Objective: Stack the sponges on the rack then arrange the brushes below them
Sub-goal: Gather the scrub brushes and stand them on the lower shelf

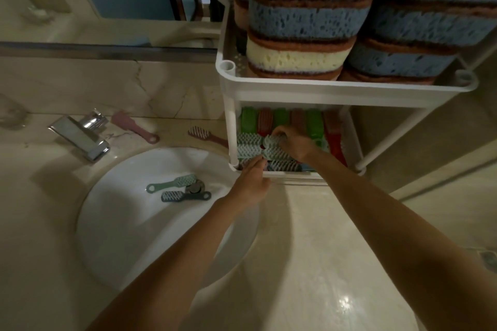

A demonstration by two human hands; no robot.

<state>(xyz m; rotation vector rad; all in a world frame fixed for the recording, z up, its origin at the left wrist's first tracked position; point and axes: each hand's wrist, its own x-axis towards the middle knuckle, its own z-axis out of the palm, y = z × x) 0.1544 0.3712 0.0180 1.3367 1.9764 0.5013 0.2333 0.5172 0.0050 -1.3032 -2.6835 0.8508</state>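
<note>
the sponges are sitting in tall stacks on the top shelf of the white rack, so the first half of the task is looking finished. the lower shelf is filling up: green and red brushes are lying in a row at the back, and paler bristled ones are crowding the front.

the right hand is reaching into that shelf, its fingers curling down around a pale green brush in the middle, apparently seating it among the others. the left hand is stretching to the shelf's front left corner, its fingers touching the front row of brushes; i cannot tell whether they are pinching anything.

four brushes are waiting outside the rack: a green brush and a dark blue brush are lying in the sink beside the drain, and two pink brushes are resting on the counter behind it. the job is looking mostly done, with those four left to bring in.
</note>
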